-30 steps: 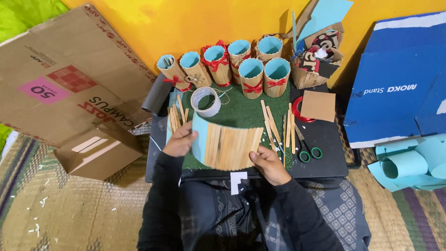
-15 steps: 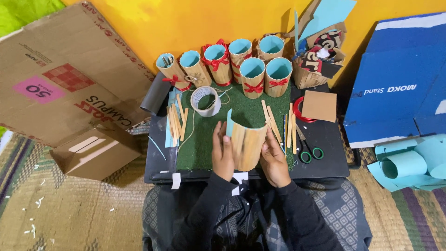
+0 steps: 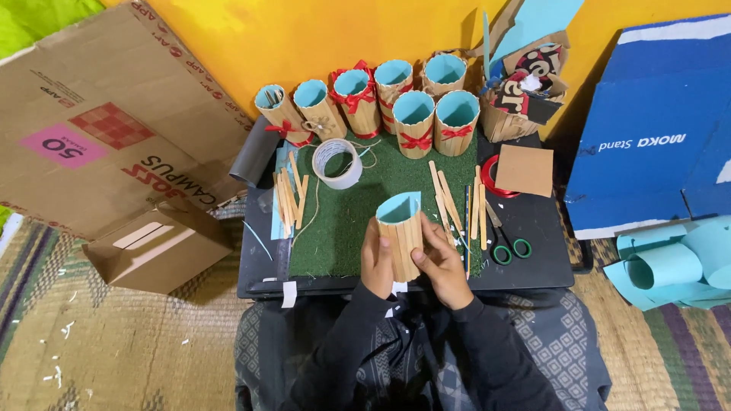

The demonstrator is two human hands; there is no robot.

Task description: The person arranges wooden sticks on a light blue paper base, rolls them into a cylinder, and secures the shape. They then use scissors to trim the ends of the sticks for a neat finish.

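Both hands [image 3: 415, 262] curling stick cup [image 3: 400, 234], green mat [image 3: 343, 221]

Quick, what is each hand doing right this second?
Left hand: closed around the wooden-stick cylinder lined with light blue paper.
Right hand: closed on the same cylinder from the other side.

You see roll of tape [image 3: 338, 162] on green mat [image 3: 343, 221], loose wooden sticks [image 3: 289, 196] left of it, scissors [image 3: 504, 240] at right, finished cups [image 3: 415, 122] along back, cardboard box [image 3: 156, 247] on floor.
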